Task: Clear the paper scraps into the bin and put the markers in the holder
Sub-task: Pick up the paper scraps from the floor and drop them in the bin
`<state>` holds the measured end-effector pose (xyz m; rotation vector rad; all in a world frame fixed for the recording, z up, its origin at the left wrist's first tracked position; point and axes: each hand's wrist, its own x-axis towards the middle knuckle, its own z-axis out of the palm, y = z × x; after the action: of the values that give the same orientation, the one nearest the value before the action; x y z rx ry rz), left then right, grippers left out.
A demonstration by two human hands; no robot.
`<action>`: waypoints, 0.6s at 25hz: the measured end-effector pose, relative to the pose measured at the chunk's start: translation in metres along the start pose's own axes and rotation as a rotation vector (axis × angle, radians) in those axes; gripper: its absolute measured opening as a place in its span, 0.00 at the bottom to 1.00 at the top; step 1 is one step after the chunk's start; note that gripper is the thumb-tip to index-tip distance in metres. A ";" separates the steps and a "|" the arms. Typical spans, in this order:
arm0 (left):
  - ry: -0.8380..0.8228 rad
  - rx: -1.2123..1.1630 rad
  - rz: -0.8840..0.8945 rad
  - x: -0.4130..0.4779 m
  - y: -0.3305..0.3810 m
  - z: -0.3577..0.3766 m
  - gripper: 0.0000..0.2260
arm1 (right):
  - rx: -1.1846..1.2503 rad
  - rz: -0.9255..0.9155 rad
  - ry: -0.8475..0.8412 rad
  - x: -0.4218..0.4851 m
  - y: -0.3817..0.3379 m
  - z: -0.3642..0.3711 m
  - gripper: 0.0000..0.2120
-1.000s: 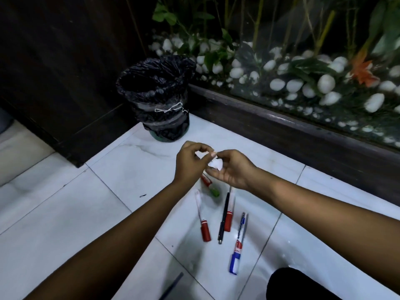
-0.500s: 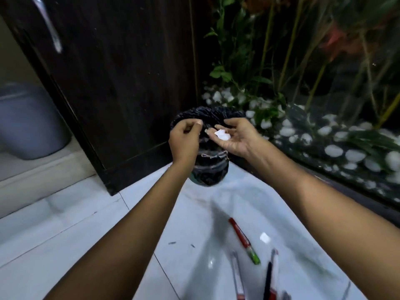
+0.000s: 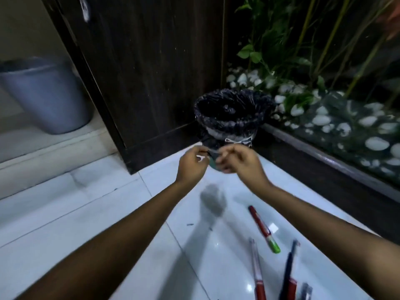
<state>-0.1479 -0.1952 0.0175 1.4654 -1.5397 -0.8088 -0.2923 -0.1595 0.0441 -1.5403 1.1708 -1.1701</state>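
One small paper scrap (image 3: 274,227) is lying on the white floor (image 3: 108,213), just beside the red marker with the green cap (image 3: 263,228). I am judging it as very light and thin, so it is likely clinging flat to the glossy tile; lifting one edge with a fingernail, or pinching at a corner, seems the best way to take it. It is looking like a pale, nearly square bit, hard to separate from the shine of the floor.

Both hands are hovering in front of the bin (image 3: 232,118), fingers curled toward each other. The left hand (image 3: 191,164) is showing something whitish at its fingertips, perhaps a scrap, but the blur is too strong; I cannot tell if either it or the right hand (image 3: 238,162) is gripping anything.

The bin is standing near the corner by the dark wooden panel (image 3: 151,72), lined with a black plastic bag that is folding over the rim.

More markers are lying at the lower right: a second red marker (image 3: 257,271), a dark pen-like one (image 3: 287,271) and others partly cut by the frame. They are looking stiff, smooth and light, and the middle of the barrel is the sensible place to grasp. No holder is appearing in this view
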 end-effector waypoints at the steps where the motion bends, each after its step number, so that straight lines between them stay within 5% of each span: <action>1: -0.160 0.228 0.032 -0.009 -0.016 -0.001 0.18 | -0.281 -0.011 -0.197 -0.018 0.019 0.003 0.09; 4: -0.654 0.806 -0.122 -0.051 -0.065 -0.014 0.45 | -0.878 0.141 -0.712 -0.063 0.073 0.007 0.40; 6: -0.805 0.931 -0.202 -0.086 -0.099 -0.023 0.54 | -0.969 0.215 -0.824 -0.077 0.093 0.013 0.50; 15: -0.702 0.842 -0.058 -0.127 -0.156 -0.016 0.63 | -1.042 0.293 -0.789 -0.078 0.148 0.060 0.69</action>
<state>-0.0689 -0.0854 -0.1316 1.9205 -2.5916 -0.7872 -0.2696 -0.1072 -0.1241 -2.1453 1.4034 0.3827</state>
